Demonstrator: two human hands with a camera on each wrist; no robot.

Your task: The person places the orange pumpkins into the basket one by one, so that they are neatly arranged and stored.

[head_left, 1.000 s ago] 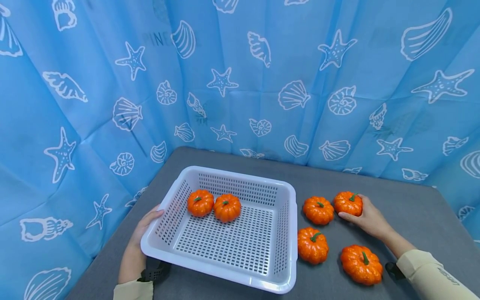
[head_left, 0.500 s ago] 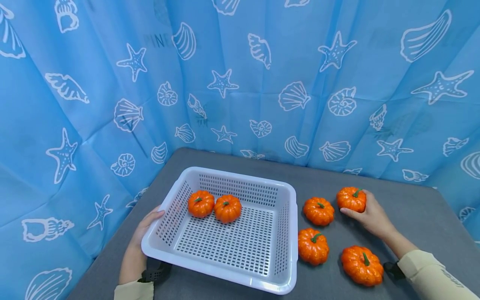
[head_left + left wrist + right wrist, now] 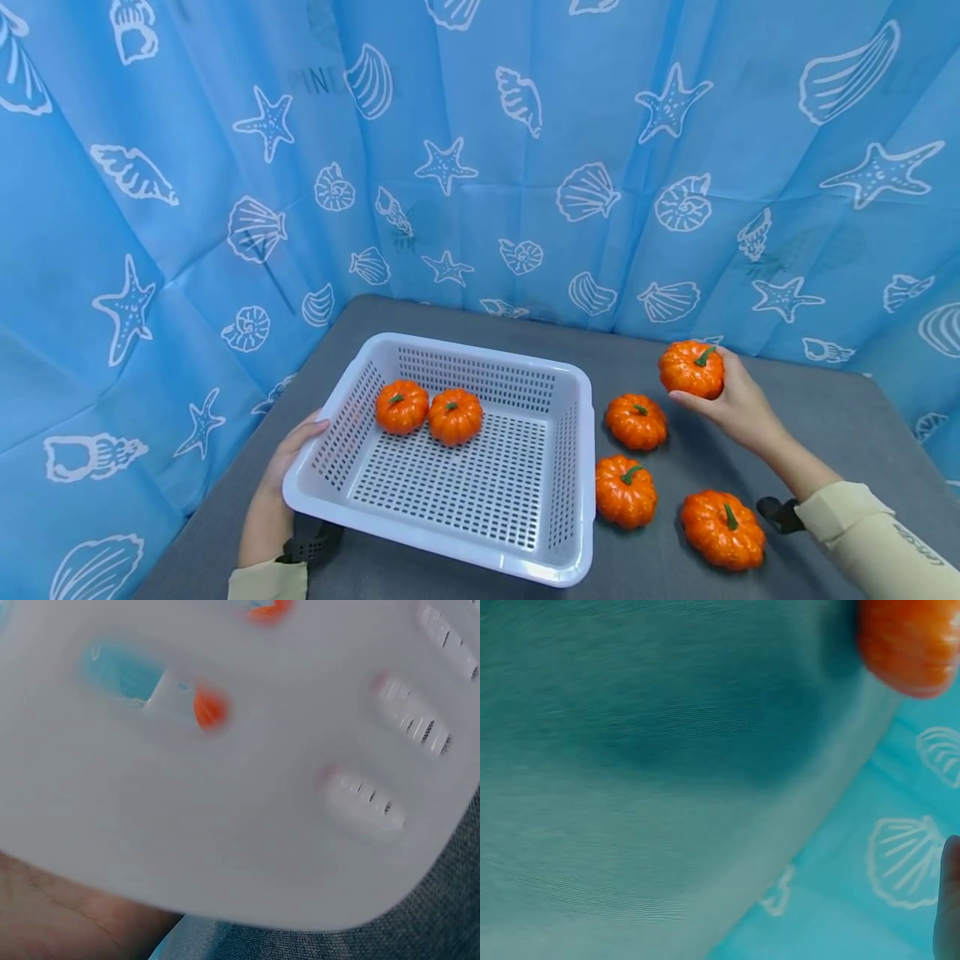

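My left hand (image 3: 288, 458) grips the left rim of a white plastic basket (image 3: 442, 554), with its thumb over the edge and its other fingers hidden behind the wall. In the left wrist view the basket wall (image 3: 187, 817) fills most of the picture. Two orange mini pumpkins, one left (image 3: 402, 407) and one right (image 3: 455, 417), sit side by side inside, near the back left. Above the table at the back right, my right hand (image 3: 738, 408) holds another orange mini pumpkin (image 3: 692, 369) from its right side, thumb in front and fingers mostly hidden.
Two pumpkins, a back one (image 3: 636, 422) and a front one (image 3: 626, 492), lie just right of the basket. Another pumpkin (image 3: 723, 530) lies at the front right, near the right wrist. A blue shell-print curtain (image 3: 480, 233) hangs behind the grey table (image 3: 847, 442).
My right hand has lifted its pumpkin off the table, at first slightly back and right, then up and a little left. The left hand and the basket have stayed in place.
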